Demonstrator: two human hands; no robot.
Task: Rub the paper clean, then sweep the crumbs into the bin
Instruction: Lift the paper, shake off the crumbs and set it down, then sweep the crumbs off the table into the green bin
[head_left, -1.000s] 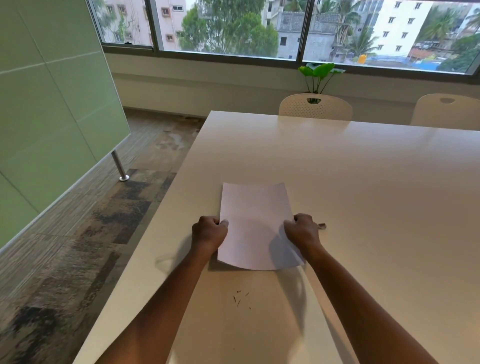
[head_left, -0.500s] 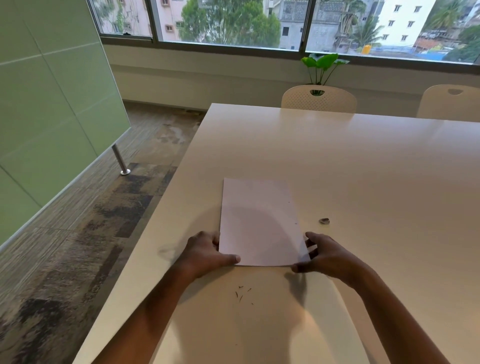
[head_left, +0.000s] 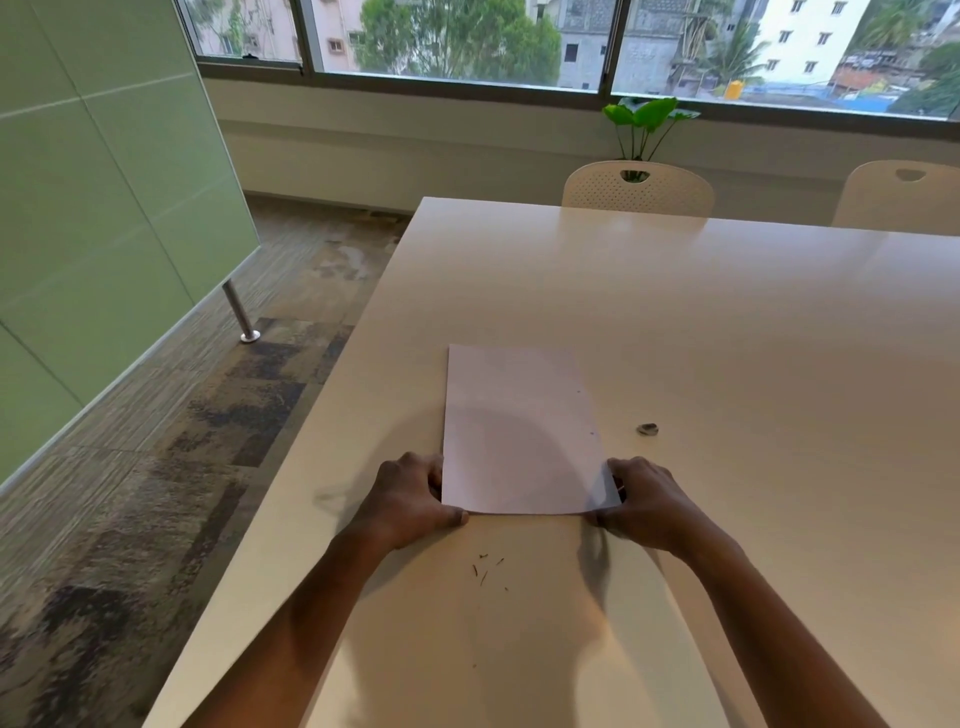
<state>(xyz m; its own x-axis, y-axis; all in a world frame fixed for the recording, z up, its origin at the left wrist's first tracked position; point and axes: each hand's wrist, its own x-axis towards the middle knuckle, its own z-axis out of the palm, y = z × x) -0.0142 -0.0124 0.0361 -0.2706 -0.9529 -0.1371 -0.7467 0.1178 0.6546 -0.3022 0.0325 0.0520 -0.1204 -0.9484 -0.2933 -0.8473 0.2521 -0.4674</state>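
At the far left a green glass partition (head_left: 104, 234) is seen, carried on a slim metal leg (head_left: 240, 317) which stands on the patterned carpet floor (head_left: 182, 441). The white worktop (head_left: 727, 338) fills the middle and the right of the view. The left hand (head_left: 410, 499) is placed at the near left corner of the sheet of paper (head_left: 519, 431); its fingers are curled against the left edge and the thumb is laid along the near edge, so the corner is held. The sheet is lying flat on the worktop, close to the person. Just in front of its near edge, between the two forearms, a few dark eraser crumbs (head_left: 485, 569) are scattered on the worktop. The near right corner of the sheet is gripped by the right hand (head_left: 647, 504), with curled fingers. A small grey eraser (head_left: 648, 428) is lying just beside the right edge of the paper, apart from it. At the far side two white chairs (head_left: 636, 189) are pushed in, and a green plant (head_left: 647, 122) is seen behind them.
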